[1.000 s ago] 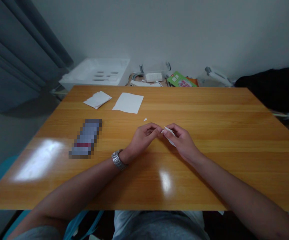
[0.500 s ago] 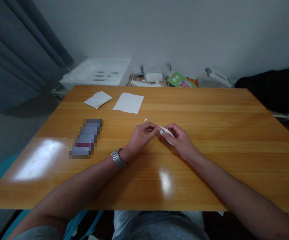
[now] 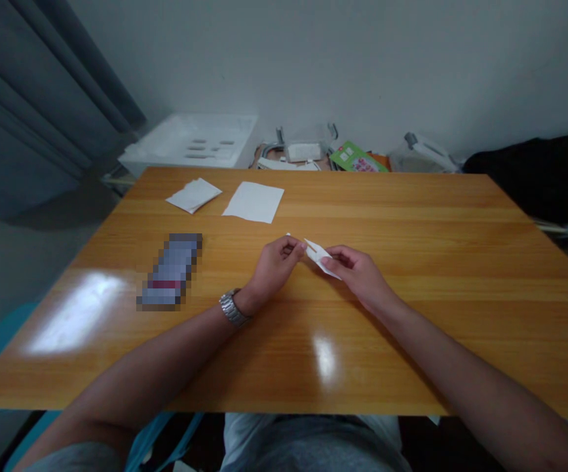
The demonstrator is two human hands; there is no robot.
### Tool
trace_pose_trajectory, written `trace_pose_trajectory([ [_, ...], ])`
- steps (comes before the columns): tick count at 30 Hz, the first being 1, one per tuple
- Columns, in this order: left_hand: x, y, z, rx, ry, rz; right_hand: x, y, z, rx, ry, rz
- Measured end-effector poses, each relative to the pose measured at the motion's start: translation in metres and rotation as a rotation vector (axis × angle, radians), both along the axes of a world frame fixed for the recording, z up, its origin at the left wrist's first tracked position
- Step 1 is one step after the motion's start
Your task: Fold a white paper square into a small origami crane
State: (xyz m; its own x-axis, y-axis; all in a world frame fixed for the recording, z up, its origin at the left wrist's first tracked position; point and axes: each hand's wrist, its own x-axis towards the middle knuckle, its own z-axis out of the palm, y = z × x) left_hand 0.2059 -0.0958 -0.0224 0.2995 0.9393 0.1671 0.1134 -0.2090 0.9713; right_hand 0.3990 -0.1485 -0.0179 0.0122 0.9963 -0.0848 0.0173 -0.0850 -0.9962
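A small folded piece of white paper (image 3: 318,256) is held between my hands above the middle of the table. My right hand (image 3: 357,270) pinches its right end, thumb on top and fingers behind. At its left tip, the thumb and forefinger of my left hand (image 3: 278,263) are closed on the edge; the other fingers curl in. A narrow slit or gap between layers shows near the paper's upper left. Just behind my left hand, a tiny white scrap (image 3: 288,234) is mostly hidden.
A white paper square (image 3: 254,202) and a folded white sheet (image 3: 194,195) lie toward the back left of the wooden table (image 3: 435,262). A blurred-out phone-like slab (image 3: 170,270) lies at left. Behind the table stand a white foam tray (image 3: 166,156) and a green booklet (image 3: 357,157).
My left hand has shifted slightly left. The folded paper has turned and spread a little, so more of its face shows. The scrap is now mostly covered.
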Motion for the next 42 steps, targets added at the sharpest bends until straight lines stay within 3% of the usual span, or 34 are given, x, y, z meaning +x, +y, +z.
trace_pose_trajectory([
  [14, 0.001, -0.004, 0.003, 0.042, 0.026, 0.009, 0.004, 0.003, -0.003, -0.07, 0.022, -0.082],
  [24, 0.001, -0.004, 0.002, 0.025, -0.006, 0.039, 0.006, 0.006, -0.01, 0.073, -0.071, -0.012],
  [28, 0.0, -0.003, 0.004, 0.016, -0.029, 0.091, 0.005, 0.007, -0.011, 0.138, -0.031, -0.059],
  [31, 0.0, -0.003, 0.005, -0.006, -0.046, 0.125, 0.009, 0.008, -0.014, 0.19, -0.185, -0.124],
  [35, 0.001, -0.004, 0.004, -0.021, -0.068, 0.127, 0.015, 0.009, -0.016, 0.25, -0.396, -0.1],
  [42, 0.0, -0.004, -0.002, 0.002, -0.101, 0.033, 0.013, 0.006, -0.007, 0.186, -0.227, -0.046],
])
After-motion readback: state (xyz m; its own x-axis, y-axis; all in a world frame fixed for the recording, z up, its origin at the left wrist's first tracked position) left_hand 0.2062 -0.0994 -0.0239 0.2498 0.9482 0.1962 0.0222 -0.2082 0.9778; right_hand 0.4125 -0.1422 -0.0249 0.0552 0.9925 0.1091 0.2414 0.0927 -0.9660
